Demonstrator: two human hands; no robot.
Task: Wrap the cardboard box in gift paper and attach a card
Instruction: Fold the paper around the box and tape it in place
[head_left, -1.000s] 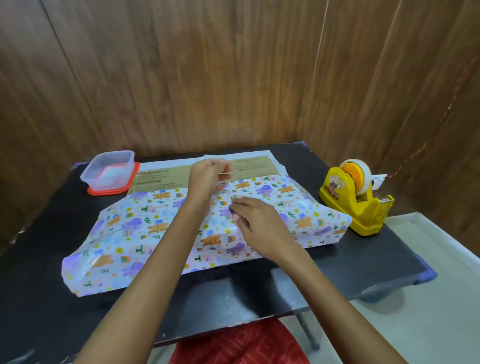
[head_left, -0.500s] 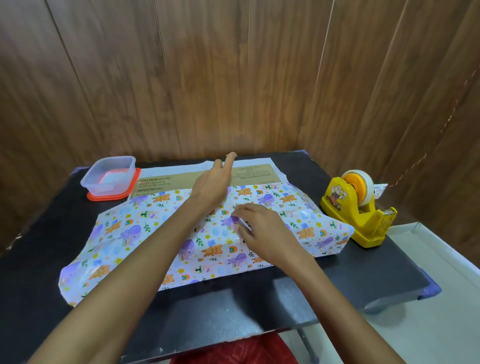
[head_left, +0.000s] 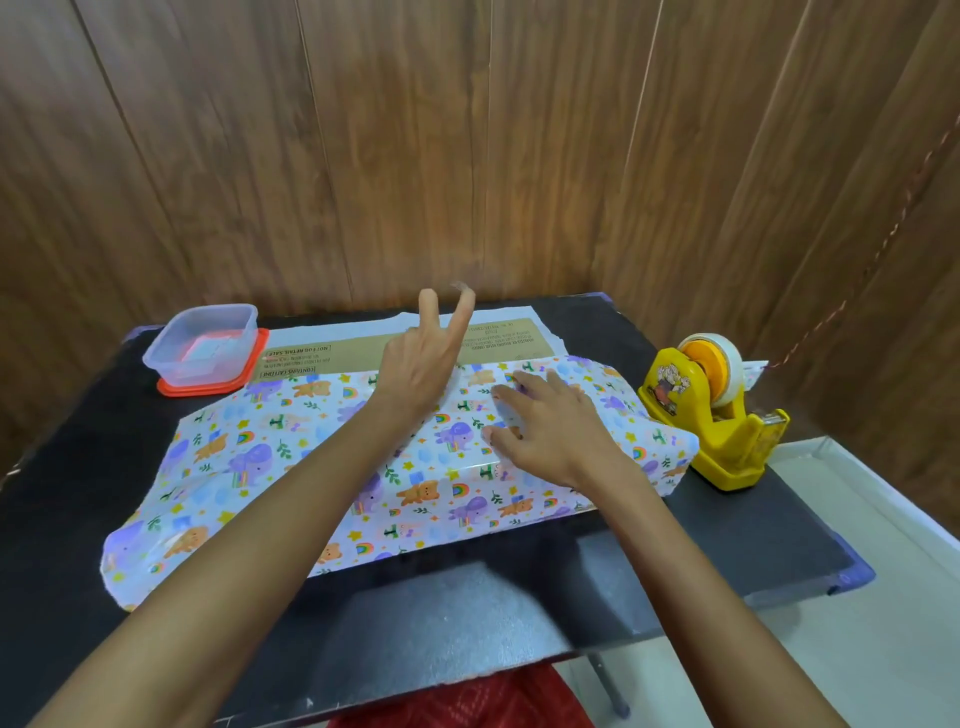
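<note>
Nearest, at the lower middle of the frame, the gift paper (head_left: 311, 467) drapes over the cardboard box (head_left: 395, 349) on the black table (head_left: 727, 545). The parcel's long axis runs left to right across the picture. The right hand (head_left: 550, 431) lies flat on the paper right of centre, its grip apart, fingers spread and pressing the sheet down. At the right edge, level with that hand and nearer to it than to the other, stands a yellow tape dispenser (head_left: 717, 410) with a cartoon sticker; no brand can be read on it.

Further back, the left hand (head_left: 415, 364) hovers over the paper's far edge with two fingers straight up and the others curled, its grip holding nothing I can make out. Just beyond it a bare strip of box shows, printed upside down with "NOT FOR RETAIL SALE"; the other lines are too small to read. Behind that lies the white paper flap (head_left: 337, 330), which probably must come forward over the box, so the left hand is better placed. At the upper left sits a clear plastic container (head_left: 202, 343).
</note>
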